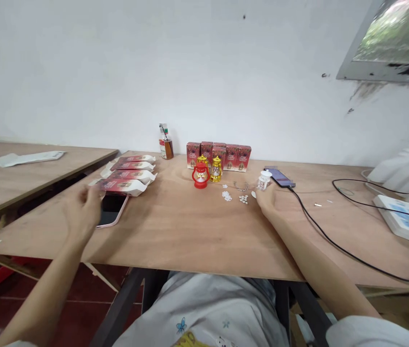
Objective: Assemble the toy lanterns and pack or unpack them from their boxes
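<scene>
My right hand (266, 196) is closed around a small white lantern (264, 179) with a clear body, at the right of the work area. My left hand (86, 209) is over the left side of the table, beside a phone with a pink edge (112, 208) and the nearest flat red carton (121, 186); motion blurs its fingers. In the middle stand a red lantern (200, 176) and a gold lantern (216, 169), with another gold one partly hidden behind the red. Between them and my right hand lie small white pieces (226, 196), white discs (243, 198) and a short chain (241, 186).
Several red boxes (232, 156) stand against the wall. A bottle of brown liquid (166, 144) is left of them. At right, a black cable (320, 233) runs from a second phone (279, 177) past a white power strip (407, 219). A gap separates the left table (38, 176).
</scene>
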The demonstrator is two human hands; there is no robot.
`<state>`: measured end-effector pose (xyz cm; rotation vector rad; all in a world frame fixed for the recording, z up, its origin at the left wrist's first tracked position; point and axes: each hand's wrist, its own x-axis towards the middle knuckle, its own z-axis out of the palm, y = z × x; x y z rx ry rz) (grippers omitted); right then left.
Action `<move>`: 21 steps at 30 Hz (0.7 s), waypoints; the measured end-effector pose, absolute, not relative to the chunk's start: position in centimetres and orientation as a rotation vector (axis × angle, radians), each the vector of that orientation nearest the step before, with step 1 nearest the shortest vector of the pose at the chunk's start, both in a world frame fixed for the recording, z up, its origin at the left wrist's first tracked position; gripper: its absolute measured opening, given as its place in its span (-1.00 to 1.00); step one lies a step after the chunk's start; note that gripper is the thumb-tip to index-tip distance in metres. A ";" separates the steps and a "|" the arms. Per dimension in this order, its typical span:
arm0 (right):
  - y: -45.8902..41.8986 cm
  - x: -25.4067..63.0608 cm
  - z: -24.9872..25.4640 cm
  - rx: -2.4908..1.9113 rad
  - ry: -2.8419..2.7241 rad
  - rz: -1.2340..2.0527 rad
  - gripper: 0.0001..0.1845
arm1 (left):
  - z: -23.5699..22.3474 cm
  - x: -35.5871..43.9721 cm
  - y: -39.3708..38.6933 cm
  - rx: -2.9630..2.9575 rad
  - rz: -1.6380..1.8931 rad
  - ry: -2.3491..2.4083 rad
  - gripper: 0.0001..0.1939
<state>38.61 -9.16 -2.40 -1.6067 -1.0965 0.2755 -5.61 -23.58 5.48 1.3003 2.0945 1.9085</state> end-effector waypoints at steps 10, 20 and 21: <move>-11.7 35.6 -1.1 -1.181 -1.373 0.217 -0.41 | 4.1 10.7 -19.4 2.291 1.185 1.243 -0.82; -14.7 33.0 -1.7 -0.885 -1.946 -0.174 -0.48 | 0.3 16.3 -17.1 2.317 1.317 1.102 -0.78; -14.9 32.9 -1.6 -0.877 -1.969 -0.201 -0.48 | 0.1 16.1 -17.1 2.328 1.320 1.103 -0.80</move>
